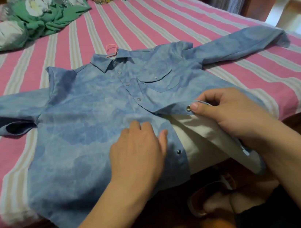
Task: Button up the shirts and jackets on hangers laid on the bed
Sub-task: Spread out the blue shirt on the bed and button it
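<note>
Blue denim shirt (91, 110) lies mid-bed, top four snaps closed, two left: my right hand (232, 114) pinches the placket at 3 o'clock, my left hand (139, 149) presses flat, fingers straight.

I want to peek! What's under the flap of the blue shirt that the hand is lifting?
Under the flap the right hand pinches, the blue shirt shows a cream lining. The left hand presses the other side flat. The bed beneath stays covered.
</note>
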`<state>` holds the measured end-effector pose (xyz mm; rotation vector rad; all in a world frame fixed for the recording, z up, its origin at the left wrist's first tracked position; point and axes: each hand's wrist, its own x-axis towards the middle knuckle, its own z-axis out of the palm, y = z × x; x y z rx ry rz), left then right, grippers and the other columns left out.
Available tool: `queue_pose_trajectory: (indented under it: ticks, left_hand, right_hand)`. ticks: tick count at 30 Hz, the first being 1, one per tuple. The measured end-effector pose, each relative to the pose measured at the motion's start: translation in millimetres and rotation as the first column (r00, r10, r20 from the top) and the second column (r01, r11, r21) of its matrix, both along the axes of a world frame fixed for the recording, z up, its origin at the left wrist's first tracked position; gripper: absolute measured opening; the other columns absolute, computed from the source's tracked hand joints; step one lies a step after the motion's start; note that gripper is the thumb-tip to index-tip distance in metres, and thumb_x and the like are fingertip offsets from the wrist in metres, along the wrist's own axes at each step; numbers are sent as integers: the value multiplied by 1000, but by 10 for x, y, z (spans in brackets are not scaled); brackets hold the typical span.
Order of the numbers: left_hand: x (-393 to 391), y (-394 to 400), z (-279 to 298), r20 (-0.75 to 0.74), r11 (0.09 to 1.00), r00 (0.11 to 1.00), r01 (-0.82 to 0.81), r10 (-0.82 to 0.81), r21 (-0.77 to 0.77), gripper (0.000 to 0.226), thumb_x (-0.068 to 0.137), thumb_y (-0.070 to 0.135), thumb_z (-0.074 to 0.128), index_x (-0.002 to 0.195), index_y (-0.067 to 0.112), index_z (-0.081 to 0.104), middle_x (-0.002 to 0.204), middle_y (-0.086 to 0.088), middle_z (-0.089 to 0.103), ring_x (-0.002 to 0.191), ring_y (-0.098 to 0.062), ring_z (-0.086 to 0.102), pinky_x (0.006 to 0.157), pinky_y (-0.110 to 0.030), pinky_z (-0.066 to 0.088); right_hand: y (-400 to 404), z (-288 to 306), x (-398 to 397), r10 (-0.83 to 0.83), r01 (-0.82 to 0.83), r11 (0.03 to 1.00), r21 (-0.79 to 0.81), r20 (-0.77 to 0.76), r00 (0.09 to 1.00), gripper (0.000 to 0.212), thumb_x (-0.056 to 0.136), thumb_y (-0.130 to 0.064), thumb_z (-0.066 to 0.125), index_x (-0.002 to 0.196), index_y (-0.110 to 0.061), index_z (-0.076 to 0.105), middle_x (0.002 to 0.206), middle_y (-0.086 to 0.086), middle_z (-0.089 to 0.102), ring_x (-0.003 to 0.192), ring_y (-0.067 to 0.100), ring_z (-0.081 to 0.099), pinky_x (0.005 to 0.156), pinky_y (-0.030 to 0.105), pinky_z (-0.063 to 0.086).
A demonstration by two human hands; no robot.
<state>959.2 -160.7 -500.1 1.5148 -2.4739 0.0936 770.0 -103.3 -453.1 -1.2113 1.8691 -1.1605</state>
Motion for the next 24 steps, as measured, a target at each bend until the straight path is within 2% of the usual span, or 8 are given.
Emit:
queue_pose_trajectory:
  ticks: [2,6,8,12,17,18,21,24]
  left_hand:
    - [-71,3,-163,42,999,998,44,-45,32,49,89,64,48,86,17,60,87,-8,61,83,-32,61,58,-38,37]
    - [-119,9,-322,7,987,988,157,-157,17,29,83,40,74,79,15,60,79,-7,58,73,-31,58,59,-39,38]
    - [-95,5,-244,-69,979,981,187,-182,81,23,87,37,72,82,17,60,84,-6,60,80,-31,59,63,-38,35]
    - [77,-249,6,-419,894,908,172,19,413,30,96,39,63,75,20,55,77,4,57,84,-25,57,68,-35,38]
    - [390,-386,294,-322,937,941,19,101,349,24,99,32,57,82,19,45,82,-2,57,86,-33,56,66,-39,37]
    - [413,-364,268,-394,929,911,31,125,368,21,99,28,57,84,21,44,81,-4,59,81,-31,56,64,-39,37]
    - [393,-253,129,-675,847,693,177,254,501,21,96,10,58,87,25,46,66,0,59,56,-17,52,60,-33,39]
    - [374,-192,16,-715,785,616,242,330,571,26,91,-3,53,85,21,62,53,10,57,43,-1,46,47,-18,34]
  right_hand:
    - [-24,9,44,5,-5,1000,-29,16,1000,16,92,-28,71,77,-20,73,72,7,70,65,11,56,68,32,43]
    - [-89,26,55,5,-3,998,-65,19,1000,17,93,-26,71,80,-16,72,71,8,65,66,16,52,68,33,40]
    - [-100,20,37,-5,6,998,-61,22,1000,16,93,-27,71,80,-17,73,71,5,66,66,15,52,69,34,41]
    - [-65,42,2,-24,23,998,-58,-33,999,19,92,-29,71,81,-14,74,73,12,69,65,12,53,69,33,41]
    - [-37,115,129,-43,29,995,-100,-138,990,20,89,-30,73,79,-13,73,71,5,69,58,4,51,58,25,40]
    - [-34,125,193,-36,18,993,-114,-158,987,19,88,-29,73,77,-14,72,68,0,69,56,1,50,56,20,40]
    - [-23,87,450,-16,-17,990,-139,-238,971,17,86,-28,73,71,-20,70,66,-17,67,58,-6,55,57,10,38]
    - [-20,-80,662,-39,-30,984,-177,-372,927,15,85,-27,75,72,-22,70,69,-16,66,71,-5,58,62,7,37]
